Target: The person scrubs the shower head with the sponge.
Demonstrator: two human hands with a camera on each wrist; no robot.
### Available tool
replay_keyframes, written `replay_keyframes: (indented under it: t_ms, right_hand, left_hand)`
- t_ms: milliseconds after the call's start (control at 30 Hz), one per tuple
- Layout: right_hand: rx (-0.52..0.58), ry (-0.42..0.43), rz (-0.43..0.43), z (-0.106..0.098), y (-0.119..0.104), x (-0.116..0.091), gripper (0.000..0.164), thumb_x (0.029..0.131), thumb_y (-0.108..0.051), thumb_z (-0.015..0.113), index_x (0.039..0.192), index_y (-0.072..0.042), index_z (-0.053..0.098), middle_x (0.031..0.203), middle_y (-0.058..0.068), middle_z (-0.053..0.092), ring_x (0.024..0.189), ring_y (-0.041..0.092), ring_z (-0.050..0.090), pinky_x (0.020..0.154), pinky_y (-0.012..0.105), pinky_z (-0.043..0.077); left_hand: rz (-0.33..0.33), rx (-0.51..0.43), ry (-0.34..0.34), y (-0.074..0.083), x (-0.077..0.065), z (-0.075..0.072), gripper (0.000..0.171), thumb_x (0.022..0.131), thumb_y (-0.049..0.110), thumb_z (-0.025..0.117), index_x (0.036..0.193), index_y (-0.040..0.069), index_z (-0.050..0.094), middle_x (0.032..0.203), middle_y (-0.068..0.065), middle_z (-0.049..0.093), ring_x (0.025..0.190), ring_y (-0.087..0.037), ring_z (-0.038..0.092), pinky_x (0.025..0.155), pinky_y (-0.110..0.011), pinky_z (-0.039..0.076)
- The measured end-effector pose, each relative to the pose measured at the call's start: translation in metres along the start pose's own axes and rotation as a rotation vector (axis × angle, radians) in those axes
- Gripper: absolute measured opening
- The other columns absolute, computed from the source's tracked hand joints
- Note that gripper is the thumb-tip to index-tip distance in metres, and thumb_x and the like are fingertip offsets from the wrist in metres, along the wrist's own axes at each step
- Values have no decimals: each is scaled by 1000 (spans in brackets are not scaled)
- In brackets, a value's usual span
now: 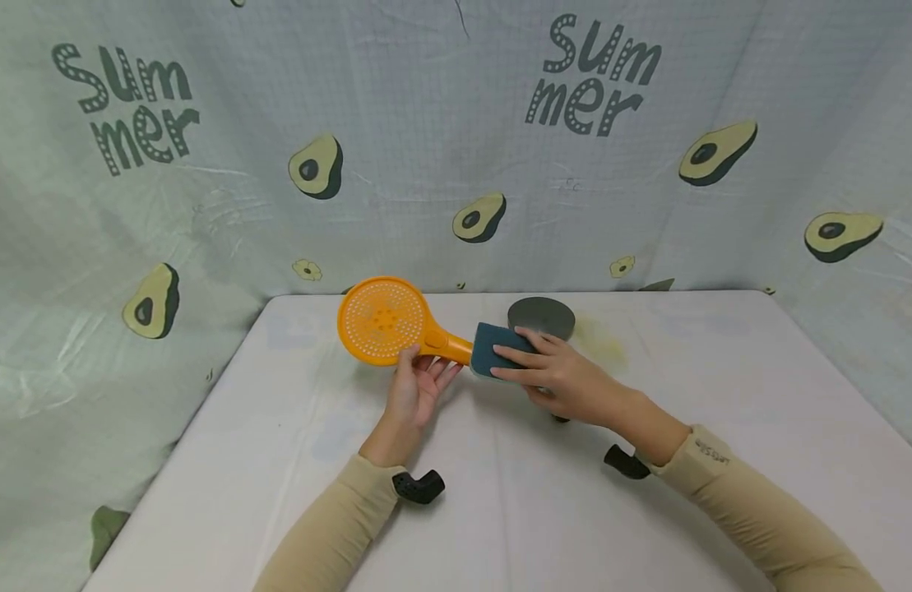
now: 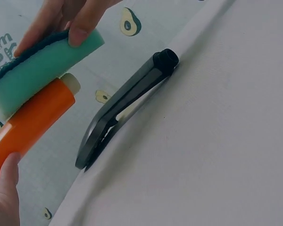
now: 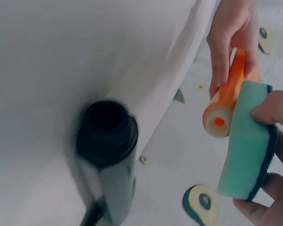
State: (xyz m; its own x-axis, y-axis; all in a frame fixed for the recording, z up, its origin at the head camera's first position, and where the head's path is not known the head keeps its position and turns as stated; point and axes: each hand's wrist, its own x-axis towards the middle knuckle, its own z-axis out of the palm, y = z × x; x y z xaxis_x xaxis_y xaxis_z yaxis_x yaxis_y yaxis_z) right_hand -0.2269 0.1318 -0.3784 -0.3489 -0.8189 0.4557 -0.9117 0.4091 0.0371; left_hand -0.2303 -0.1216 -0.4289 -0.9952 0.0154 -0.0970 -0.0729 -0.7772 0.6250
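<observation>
An orange handheld shower head (image 1: 384, 322) is up off the table, its round perforated face toward the head camera. My left hand (image 1: 417, 399) grips it near the neck, thumb on the near side and fingers under the handle. A sponge (image 1: 488, 349) is in my right hand (image 1: 570, 380), pinched between thumb and fingers, dark blue scouring layer outward. Its soft green side (image 2: 49, 73) lies against the orange handle (image 2: 35, 125), close to the pale threaded end (image 2: 71, 84). In the right wrist view the sponge (image 3: 247, 141) stands beside that hollow end.
A dark grey shower head (image 1: 540, 315) lies on the white table (image 1: 396, 510) behind my right hand, its black handle end (image 3: 107, 125) pointing toward me. A curtain (image 1: 426, 123) printed with avocados and lettering hangs behind the table. Black wrist devices (image 1: 418, 487) sit at both cuffs.
</observation>
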Motion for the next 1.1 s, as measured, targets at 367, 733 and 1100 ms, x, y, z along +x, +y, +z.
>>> replay_keyframes:
  t_ms: [367, 733, 1100]
  right_hand:
    - [-18, 8, -164, 5, -10, 10, 57, 75, 0, 88, 129, -15, 73, 140, 8, 62, 136, 43, 48, 105, 62, 42]
    - [110, 78, 10, -8, 11, -12, 58, 75, 8, 85, 129, -7, 71, 139, 16, 62, 133, 49, 48, 102, 66, 43]
    - [168, 122, 30, -4, 12, -12, 58, 79, 7, 83, 133, -6, 69, 141, 19, 59, 132, 52, 48, 101, 65, 44]
  left_hand:
    - [-30, -3, 28, -3, 2, 2, 26, 112, 22, 31, 126, 4, 44, 109, -7, 62, 97, -21, 69, 83, -32, 59]
    - [11, 34, 89, 6, 5, 5, 31, 113, 20, 40, 141, 7, 41, 126, -14, 54, 111, -27, 65, 96, -45, 52]
    - [46, 201, 101, 5, 4, 6, 36, 103, -4, 56, 137, 1, 47, 122, -9, 54, 99, -17, 66, 92, -38, 55]
